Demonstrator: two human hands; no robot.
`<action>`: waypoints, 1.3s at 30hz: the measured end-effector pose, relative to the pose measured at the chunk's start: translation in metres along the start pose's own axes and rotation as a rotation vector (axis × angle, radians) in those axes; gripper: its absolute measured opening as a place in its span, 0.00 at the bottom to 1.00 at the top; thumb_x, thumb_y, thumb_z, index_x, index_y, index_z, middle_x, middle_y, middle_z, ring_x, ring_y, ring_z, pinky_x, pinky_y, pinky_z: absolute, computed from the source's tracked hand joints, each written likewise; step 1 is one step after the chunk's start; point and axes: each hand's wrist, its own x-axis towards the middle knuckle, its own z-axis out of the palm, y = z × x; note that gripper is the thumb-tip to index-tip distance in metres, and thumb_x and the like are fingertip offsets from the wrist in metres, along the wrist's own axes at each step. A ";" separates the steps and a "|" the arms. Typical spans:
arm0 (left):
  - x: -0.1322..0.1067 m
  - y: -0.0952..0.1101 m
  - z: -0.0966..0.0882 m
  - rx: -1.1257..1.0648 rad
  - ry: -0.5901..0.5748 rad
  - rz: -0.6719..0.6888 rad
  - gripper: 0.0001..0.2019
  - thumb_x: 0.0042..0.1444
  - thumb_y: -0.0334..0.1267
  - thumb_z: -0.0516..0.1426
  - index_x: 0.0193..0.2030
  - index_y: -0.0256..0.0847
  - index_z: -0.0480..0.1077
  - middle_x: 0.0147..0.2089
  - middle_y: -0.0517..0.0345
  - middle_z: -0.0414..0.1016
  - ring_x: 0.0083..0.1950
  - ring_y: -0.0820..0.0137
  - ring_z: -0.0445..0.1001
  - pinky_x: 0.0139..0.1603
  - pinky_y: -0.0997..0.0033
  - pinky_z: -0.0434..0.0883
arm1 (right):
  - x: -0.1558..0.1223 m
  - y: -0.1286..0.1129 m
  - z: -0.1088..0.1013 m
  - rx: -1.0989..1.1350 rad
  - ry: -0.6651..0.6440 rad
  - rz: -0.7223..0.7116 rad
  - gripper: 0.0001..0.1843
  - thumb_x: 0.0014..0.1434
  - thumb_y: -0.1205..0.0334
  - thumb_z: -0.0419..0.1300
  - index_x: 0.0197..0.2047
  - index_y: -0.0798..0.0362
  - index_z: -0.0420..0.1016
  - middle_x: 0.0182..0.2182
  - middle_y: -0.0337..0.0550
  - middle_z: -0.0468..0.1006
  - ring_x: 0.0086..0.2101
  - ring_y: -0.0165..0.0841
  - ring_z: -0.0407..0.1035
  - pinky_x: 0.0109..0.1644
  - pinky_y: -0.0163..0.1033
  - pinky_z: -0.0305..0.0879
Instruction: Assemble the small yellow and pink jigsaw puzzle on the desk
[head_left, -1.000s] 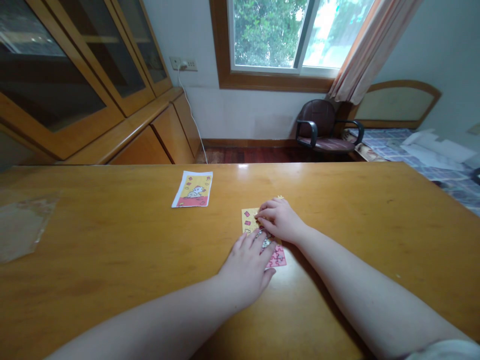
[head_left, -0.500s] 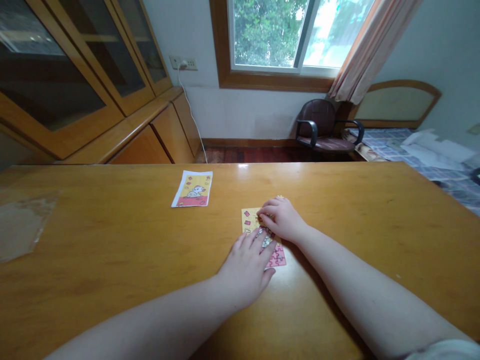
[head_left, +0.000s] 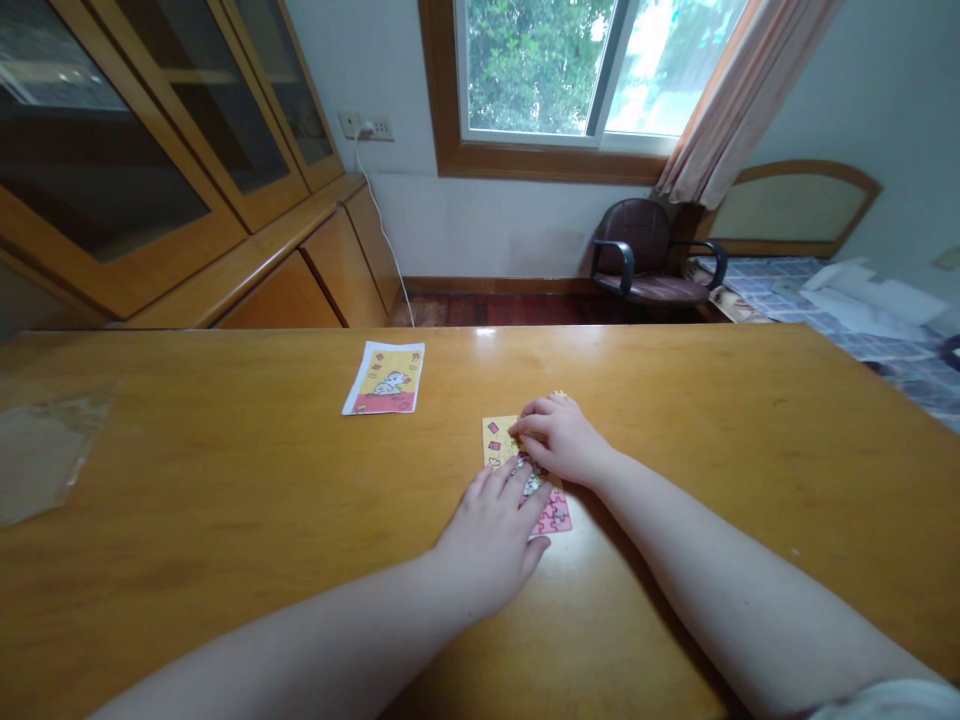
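Observation:
A small jigsaw puzzle (head_left: 556, 512), yellow above and pink below with a white cartoon figure, lies on the wooden table (head_left: 262, 500). My left hand (head_left: 491, 530) rests flat over its lower left part, fingers spread. From the right, my right hand (head_left: 559, 437) reaches over the puzzle's upper part, thumb and fingers drawn together on a puzzle piece that they mostly hide. A bit of yellow puzzle piece (head_left: 559, 394) peeks out behind the right knuckles. The puzzle's middle and upper right are covered by my hands.
A picture card (head_left: 390, 380) with the same kind of cartoon lies farther back to the left. A clear plastic sheet or bag (head_left: 45, 450) is at the table's left side. Beyond the table stand a glass-door cabinet (head_left: 172, 150), an armchair (head_left: 645, 250) and a bed (head_left: 825, 290).
My right fingertips have shifted slightly left over the puzzle's upper part, covering a dark spot that showed before. The left hand stays in place.

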 end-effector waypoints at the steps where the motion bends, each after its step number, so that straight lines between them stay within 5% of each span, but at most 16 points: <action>1: 0.000 0.000 0.000 0.001 -0.002 0.001 0.28 0.64 0.51 0.50 0.68 0.45 0.59 0.71 0.46 0.57 0.72 0.52 0.53 0.68 0.45 0.55 | 0.000 0.000 -0.001 -0.006 0.006 0.014 0.09 0.59 0.65 0.59 0.40 0.48 0.82 0.39 0.44 0.78 0.41 0.37 0.67 0.49 0.45 0.56; 9: -0.001 0.000 -0.003 0.001 -0.009 0.007 0.28 0.64 0.50 0.50 0.68 0.45 0.59 0.72 0.45 0.56 0.72 0.53 0.53 0.69 0.45 0.54 | 0.000 0.018 -0.010 -0.094 0.123 0.216 0.11 0.59 0.68 0.57 0.37 0.50 0.81 0.39 0.45 0.79 0.42 0.39 0.69 0.49 0.44 0.58; 15: -0.002 -0.001 -0.001 -0.010 -0.005 0.003 0.27 0.64 0.51 0.50 0.68 0.45 0.60 0.71 0.45 0.56 0.71 0.53 0.53 0.69 0.45 0.55 | -0.002 0.039 -0.014 -0.258 0.168 0.487 0.13 0.64 0.63 0.55 0.45 0.51 0.80 0.44 0.50 0.80 0.43 0.43 0.69 0.45 0.45 0.59; 24: -0.002 0.000 -0.001 -0.014 -0.004 0.001 0.27 0.64 0.50 0.49 0.68 0.45 0.60 0.72 0.45 0.56 0.72 0.53 0.53 0.69 0.45 0.54 | 0.000 0.042 -0.010 -0.287 0.112 0.506 0.12 0.63 0.56 0.59 0.44 0.51 0.80 0.45 0.52 0.78 0.44 0.45 0.69 0.45 0.47 0.60; 32: -0.002 0.000 -0.002 -0.008 -0.006 0.002 0.27 0.64 0.50 0.50 0.68 0.45 0.60 0.72 0.45 0.56 0.71 0.53 0.53 0.69 0.46 0.54 | 0.004 0.044 -0.007 -0.144 0.150 0.542 0.03 0.57 0.62 0.64 0.35 0.51 0.77 0.37 0.46 0.80 0.40 0.39 0.71 0.45 0.42 0.62; 39: -0.002 0.000 -0.003 -0.014 -0.005 -0.003 0.27 0.64 0.50 0.50 0.67 0.45 0.60 0.71 0.45 0.57 0.71 0.53 0.54 0.69 0.45 0.54 | 0.002 0.035 -0.007 0.146 0.209 0.270 0.04 0.59 0.63 0.62 0.36 0.50 0.80 0.32 0.42 0.80 0.35 0.34 0.71 0.42 0.40 0.65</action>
